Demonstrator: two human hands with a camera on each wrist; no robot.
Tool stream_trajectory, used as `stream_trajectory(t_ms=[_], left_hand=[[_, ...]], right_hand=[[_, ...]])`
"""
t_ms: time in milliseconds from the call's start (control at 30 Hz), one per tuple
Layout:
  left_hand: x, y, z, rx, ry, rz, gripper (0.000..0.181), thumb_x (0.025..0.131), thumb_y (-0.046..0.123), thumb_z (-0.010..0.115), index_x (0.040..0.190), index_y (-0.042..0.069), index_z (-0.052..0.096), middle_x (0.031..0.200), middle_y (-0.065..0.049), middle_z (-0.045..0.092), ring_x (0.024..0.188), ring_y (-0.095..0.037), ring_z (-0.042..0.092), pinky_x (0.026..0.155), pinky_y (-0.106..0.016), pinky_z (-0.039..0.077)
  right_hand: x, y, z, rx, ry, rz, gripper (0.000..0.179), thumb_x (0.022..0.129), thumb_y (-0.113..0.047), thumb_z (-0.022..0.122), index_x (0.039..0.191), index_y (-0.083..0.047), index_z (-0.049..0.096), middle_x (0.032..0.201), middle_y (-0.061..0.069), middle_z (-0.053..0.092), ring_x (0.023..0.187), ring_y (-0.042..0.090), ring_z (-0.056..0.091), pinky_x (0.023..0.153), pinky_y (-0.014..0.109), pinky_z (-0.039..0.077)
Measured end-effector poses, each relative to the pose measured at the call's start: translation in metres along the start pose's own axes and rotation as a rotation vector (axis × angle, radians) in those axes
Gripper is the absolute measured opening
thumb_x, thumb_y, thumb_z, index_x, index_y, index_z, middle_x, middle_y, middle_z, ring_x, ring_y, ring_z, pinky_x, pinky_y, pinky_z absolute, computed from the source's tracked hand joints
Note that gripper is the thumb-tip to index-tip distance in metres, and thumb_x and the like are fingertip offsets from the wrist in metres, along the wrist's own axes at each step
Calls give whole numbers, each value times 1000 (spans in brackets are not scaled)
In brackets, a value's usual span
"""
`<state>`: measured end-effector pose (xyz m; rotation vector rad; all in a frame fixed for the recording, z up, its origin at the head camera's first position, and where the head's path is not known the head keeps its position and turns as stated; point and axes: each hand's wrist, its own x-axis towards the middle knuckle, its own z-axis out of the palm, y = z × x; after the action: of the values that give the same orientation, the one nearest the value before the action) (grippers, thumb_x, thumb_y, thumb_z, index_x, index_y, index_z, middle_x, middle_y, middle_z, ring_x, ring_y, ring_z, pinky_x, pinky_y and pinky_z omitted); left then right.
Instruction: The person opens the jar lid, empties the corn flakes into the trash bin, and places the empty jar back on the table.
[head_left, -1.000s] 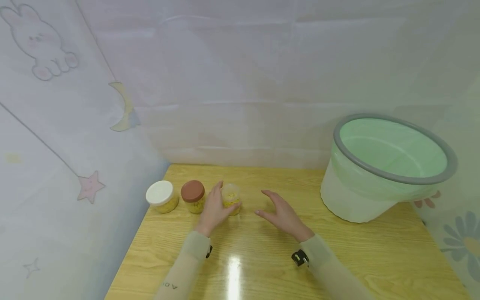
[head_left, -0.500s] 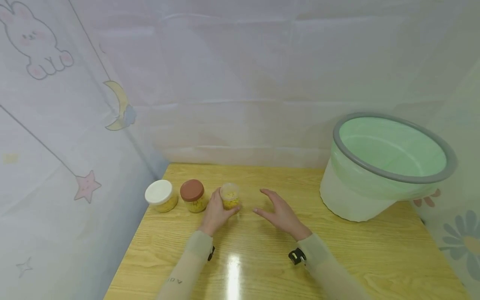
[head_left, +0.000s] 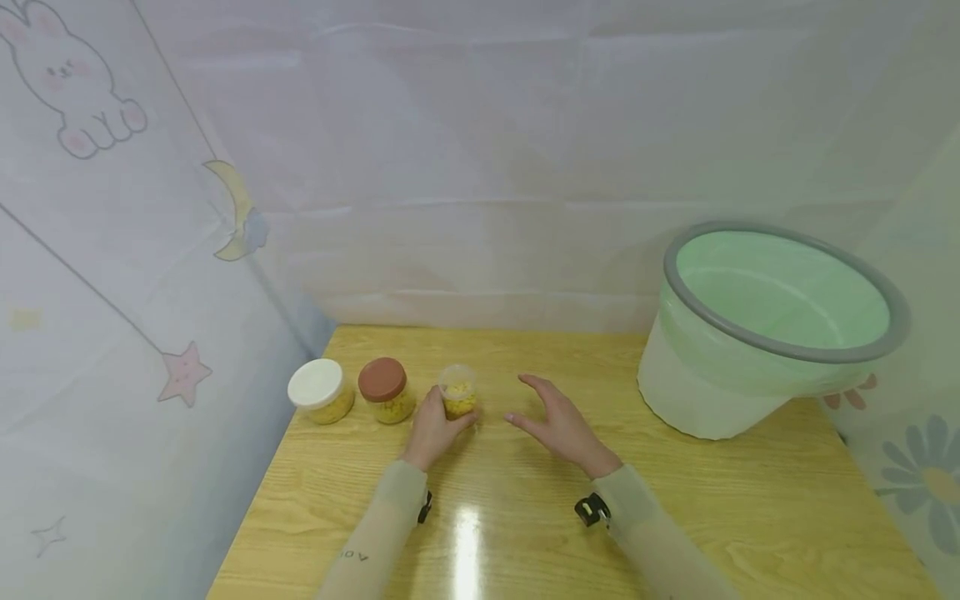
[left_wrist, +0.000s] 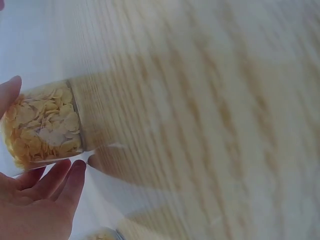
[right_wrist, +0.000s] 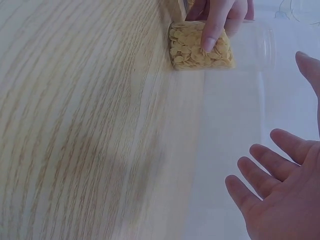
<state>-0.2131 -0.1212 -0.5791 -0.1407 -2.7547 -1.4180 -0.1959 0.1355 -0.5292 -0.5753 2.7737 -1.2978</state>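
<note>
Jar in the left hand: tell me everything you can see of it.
The jar is clear, plastic or glass (I can't tell which), with straight sides and a round rim on which no lid shows. Pale yellow flakes fill its lower part; above them the wall is bare. It stands upright, its base seemingly on the wooden table, to the right of the red-lidded jar. The left hand grips it, thumb on one side, fingers on the other.

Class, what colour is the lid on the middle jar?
Reddish brown; the lid shows best in the head view.
</note>
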Motion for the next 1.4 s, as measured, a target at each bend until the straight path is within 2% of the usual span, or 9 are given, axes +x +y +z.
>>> stream_trajectory(t_ms=[433,667,867,1033,1300,1400], left_hand=[[-1,0,-2,0,11,-2,70,87,32,84,139,4,47,126,-12,59,116,-31,60,97,-53,49],[0,21,-6,-20,14,57,67,87,32,85,138,8,49,130,-7,60,122,-25,57,102,-48,46],[-3,38,-9,-55,1,113,64,87,39,84,133,10,52,127,-4,61,118,-24,60,97,-47,50],[-6,47,-9,-58,-20,159,71,87,50,80,137,8,51,129,-4,61,119,-22,59,97,-44,51],[-11,59,-8,-40,-25,188,76,86,51,80,141,8,50,133,-4,59,119,-22,59,97,-44,50],[-12,63,-6,-34,-25,218,76,86,52,79,141,7,50,132,-5,60,116,-22,59,95,-44,51]], right_hand=[[0,-2,0,-10,9,16,85,93,-61,65,156,-10,39,158,11,39,143,34,37,112,58,33],[1,-7,-3,-4,7,-12,84,94,-60,65,156,-10,38,157,12,39,143,35,36,112,58,33],[2,-12,-3,-3,5,-5,83,94,-60,65,156,-11,38,157,11,39,143,34,36,112,58,33],[1,-16,-4,15,10,3,82,94,-59,65,156,-11,39,157,12,40,143,36,36,111,60,33],[-1,-18,-4,21,38,-28,80,95,-57,65,156,-11,39,157,12,40,143,36,37,110,62,33],[-1,-21,-6,25,42,-38,79,96,-55,66,156,-11,40,156,12,41,143,36,37,110,61,33]])
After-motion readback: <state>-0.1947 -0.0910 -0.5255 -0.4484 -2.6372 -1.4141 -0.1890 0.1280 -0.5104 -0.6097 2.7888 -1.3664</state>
